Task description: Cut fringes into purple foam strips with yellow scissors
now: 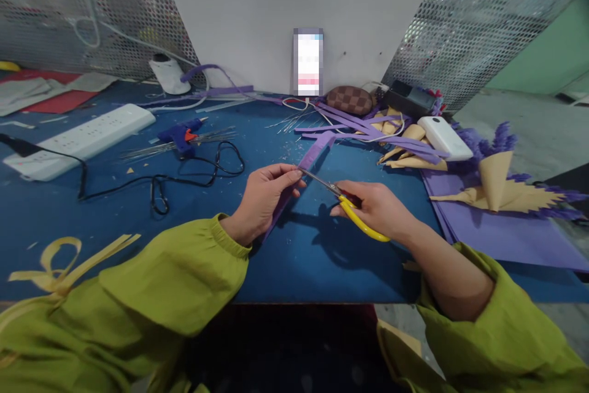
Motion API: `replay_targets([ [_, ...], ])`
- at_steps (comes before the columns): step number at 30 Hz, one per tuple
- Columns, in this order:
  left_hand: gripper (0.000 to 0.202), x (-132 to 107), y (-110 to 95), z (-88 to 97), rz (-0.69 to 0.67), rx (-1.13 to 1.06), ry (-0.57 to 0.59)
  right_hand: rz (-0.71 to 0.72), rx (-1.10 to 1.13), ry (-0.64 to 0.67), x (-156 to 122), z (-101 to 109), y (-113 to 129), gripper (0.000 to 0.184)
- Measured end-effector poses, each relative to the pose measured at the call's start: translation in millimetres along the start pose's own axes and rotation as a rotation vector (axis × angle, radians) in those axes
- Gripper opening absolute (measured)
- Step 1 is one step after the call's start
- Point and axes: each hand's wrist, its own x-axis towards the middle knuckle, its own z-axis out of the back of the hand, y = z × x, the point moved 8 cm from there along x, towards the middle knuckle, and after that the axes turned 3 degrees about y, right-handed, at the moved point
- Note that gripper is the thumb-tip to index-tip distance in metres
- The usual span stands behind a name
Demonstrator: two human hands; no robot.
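Observation:
My left hand (271,194) pinches a long purple paper strip (317,149) between thumb and fingers, over the middle of the blue table. The strip runs from below that hand up and away to the right. In my right hand (372,203) are scissors (363,221) with yellow handles. Their metal blades point left and reach the strip right beside my left fingertips. The blades look nearly closed; whether paper lies between them I cannot tell. Beyond my hands, more purple strips (368,126) lie in a loose pile.
Left on the blue table (221,270) lie a white power strip (92,138), a blue glue gun (179,135) with its black cable, and thin wires. A lit phone (308,65) leans at the back. Purple sheets (506,233), wrapped paper flowers (497,187) and a white power bank (445,138) are right.

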Motion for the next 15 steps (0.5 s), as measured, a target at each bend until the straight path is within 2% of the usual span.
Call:
replay_targets([
  [9,0.016,-1,-3,-3.1,0.073,-0.001,0.023,-0.093,0.435,0.136,0,-16,-17,0.039],
  [15,0.016,-1,-4,-4.9,0.073,0.017,0.041,-0.114,0.439,0.123,0,-17,-20,0.042],
])
